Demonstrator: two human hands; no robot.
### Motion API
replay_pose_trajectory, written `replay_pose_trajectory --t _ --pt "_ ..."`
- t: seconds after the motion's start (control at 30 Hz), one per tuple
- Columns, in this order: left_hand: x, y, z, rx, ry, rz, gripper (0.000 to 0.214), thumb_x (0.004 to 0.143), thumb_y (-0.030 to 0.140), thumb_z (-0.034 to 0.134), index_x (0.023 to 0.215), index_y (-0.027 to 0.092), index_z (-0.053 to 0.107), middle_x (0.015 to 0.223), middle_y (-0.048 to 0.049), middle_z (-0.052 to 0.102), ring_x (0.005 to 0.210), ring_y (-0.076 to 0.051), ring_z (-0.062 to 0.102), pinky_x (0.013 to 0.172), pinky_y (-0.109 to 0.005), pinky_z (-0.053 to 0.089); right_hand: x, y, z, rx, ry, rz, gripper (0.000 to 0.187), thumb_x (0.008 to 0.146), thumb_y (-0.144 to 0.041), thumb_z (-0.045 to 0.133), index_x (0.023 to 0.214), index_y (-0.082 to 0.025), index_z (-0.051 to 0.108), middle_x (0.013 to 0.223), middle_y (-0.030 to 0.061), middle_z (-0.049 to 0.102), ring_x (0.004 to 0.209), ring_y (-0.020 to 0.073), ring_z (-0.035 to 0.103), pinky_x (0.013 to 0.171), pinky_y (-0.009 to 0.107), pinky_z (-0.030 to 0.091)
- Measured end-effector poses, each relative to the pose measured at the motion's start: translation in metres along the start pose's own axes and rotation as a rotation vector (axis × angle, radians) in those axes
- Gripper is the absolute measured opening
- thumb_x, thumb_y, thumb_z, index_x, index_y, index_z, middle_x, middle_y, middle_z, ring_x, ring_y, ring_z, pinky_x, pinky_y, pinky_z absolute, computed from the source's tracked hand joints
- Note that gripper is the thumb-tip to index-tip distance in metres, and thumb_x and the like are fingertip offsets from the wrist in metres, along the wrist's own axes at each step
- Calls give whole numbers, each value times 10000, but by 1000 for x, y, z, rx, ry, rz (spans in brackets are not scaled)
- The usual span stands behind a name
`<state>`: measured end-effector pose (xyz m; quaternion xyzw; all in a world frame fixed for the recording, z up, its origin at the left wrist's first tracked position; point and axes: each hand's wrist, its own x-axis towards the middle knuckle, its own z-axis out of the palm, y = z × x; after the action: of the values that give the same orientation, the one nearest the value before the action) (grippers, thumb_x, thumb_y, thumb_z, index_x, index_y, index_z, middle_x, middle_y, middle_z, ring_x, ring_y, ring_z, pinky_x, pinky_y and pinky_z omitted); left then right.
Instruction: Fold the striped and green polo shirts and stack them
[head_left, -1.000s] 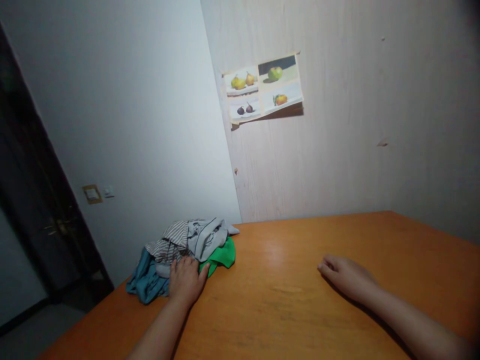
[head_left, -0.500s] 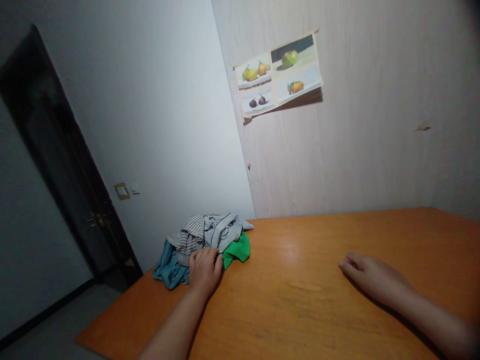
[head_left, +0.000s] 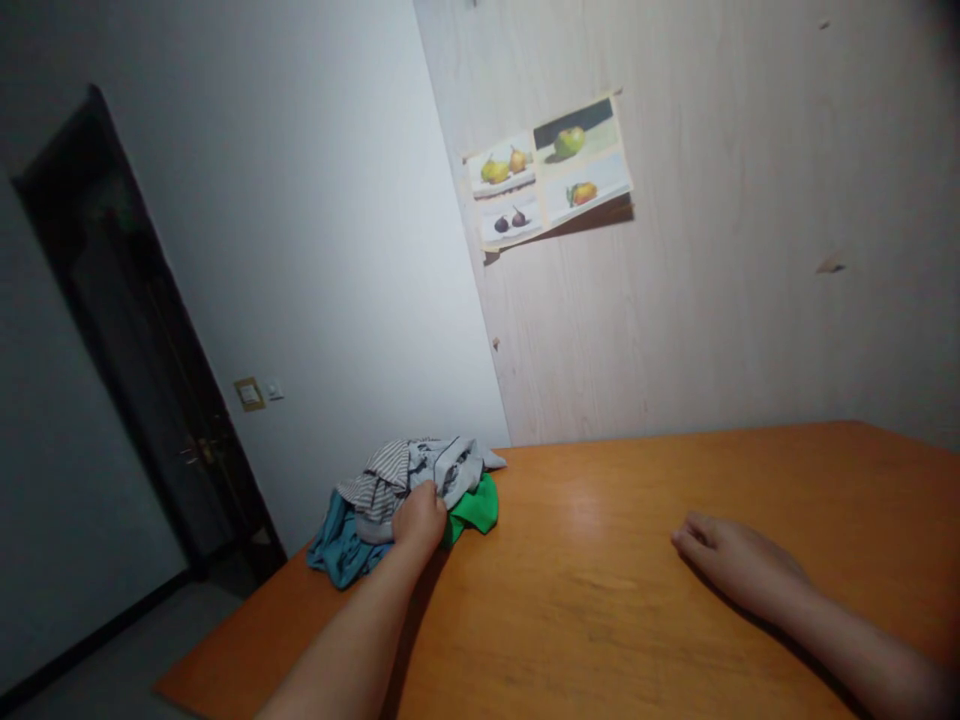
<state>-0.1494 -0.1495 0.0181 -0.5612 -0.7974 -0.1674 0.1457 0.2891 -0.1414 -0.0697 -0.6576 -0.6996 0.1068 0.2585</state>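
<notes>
the left hand point(head_left: 420, 518) is clenching the grey cloth point(head_left: 442, 465) on top of a pile of clothes point(head_left: 352, 535) sitting at the table's point(head_left: 600, 620) far left corner. the right hand point(head_left: 739, 562) is lying on the table near its right edge, fingers loosely curled, grasping nothing.

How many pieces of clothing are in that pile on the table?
4 visible: grey-striped cloth on top, plain grey garment beside it under the left hand, teal lower left, green lower right. More may be hidden.
</notes>
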Motion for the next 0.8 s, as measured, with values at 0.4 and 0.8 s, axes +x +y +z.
replay_pose_trajectory --t 0.4,0.8 --pt "25 -26 -46 93 332 29 574 844 387 617 1374 190 520 1464 -186 524 1369 -356 438 1074 -485 380 0 -1 1 -7 3 -7 330 918 -477 461 723 -234 573 768 74 698 735 258 650 596 316 312" --pt "73 -90 -71 -648 377 -374 84 682 286 606 705 206 612 793 -134 720 896 -350 693 727 -415 552 -3 -7 -2 -9 -13 15 332 937 -456 432 748 -228 582 792 70 706 759 256 656 594 306 311"
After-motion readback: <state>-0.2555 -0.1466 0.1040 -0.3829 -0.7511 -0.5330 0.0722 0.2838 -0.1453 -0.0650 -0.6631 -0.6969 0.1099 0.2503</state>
